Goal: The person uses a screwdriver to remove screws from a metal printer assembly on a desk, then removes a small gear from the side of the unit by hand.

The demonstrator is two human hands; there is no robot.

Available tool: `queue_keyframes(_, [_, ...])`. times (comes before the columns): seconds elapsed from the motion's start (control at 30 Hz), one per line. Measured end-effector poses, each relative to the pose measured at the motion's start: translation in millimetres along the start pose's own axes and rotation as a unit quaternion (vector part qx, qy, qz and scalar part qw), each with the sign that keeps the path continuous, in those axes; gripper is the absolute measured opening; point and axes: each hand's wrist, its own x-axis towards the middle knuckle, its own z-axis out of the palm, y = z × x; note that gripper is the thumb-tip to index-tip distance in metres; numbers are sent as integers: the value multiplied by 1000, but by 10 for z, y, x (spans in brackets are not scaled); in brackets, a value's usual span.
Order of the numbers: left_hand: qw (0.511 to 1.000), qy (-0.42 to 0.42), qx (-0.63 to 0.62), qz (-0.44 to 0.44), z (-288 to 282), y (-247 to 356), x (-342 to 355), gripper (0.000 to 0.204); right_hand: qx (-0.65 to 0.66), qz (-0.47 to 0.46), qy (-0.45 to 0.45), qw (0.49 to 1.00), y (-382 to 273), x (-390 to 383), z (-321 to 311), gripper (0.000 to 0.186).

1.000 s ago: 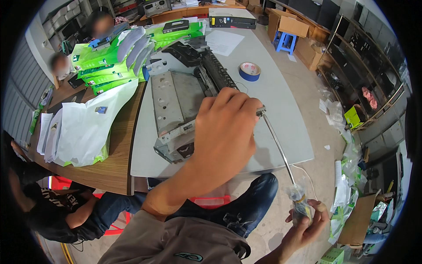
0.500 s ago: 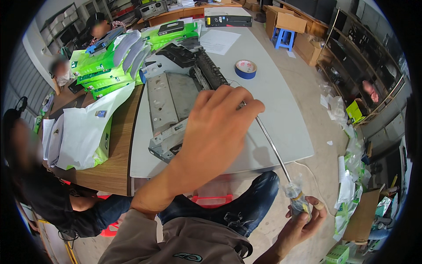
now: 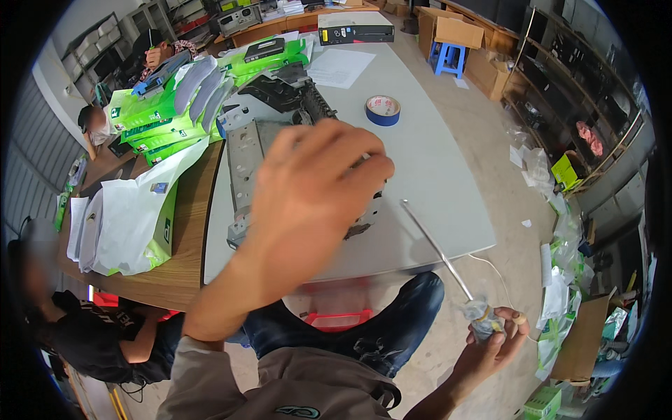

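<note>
Screwdriver (image 3: 438,249) sat in right hand (image 3: 492,344), fingers closed on its handle, shaft up-left of them. Left hand (image 3: 318,183) arched over frame (image 3: 245,150); grip couldn't be told. Light fingertip hold could let screwdriver slip; careless push could shift frame.

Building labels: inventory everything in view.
Screwdriver: 1, silver shaft, in right hand
Machine assembly: 1, grey-black, on grey table
Tape roll: 1, blue, same table
Printed sheet: 1, white, beyond tape
Desktop computer: 1, black front, table's far end
Paper packs: several, green, stacked left
Wooden table: 1, brown, left
Cardboard boxes: several, brown, right
Plastic stool: 1, blue, beside boxes
Plastic piece: 1, red, lower centre
Shelf rack: 1, dark, right
Floor clutter: uncountable, mixed, right
Other people: 3, varied clothing, left
Left hand: 1, bare, over assembly
Right hand: 1, bare, lower right
Legs: 2, blue jeans, lower centre
</note>
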Motion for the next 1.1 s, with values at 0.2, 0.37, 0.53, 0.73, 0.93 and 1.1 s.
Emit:
queue_keyframes(0.2, [994,-60,84,26,-199,-201,445,14,57,-5,25,998,404,496,247,31])
queue_keyframes(0.37, [962,-253,83,60,322,-917,927,6,-20,19,-17,999,755,939,1118,17])
queue_keyframes(0.53, [911,-412,26,-8,1387,-1420,1249,11,-182,-71,24,981,1072,1100,1168,14])
queue_keyframes(0.73, [884,-464,58,18,2301,-1879,1203,14,-265,-103,-39,958,945,1092,1202,19])
queue_keyframes(0.93, [897,-430,98,44,2639,-2029,1135,17,-260,-101,-48,959,930,1091,1255,18])
queue_keyframes(1.1, [894,-430,114,49,2469,-1875,1138,20,-261,-101,-50,959,1052,1059,1261,17])
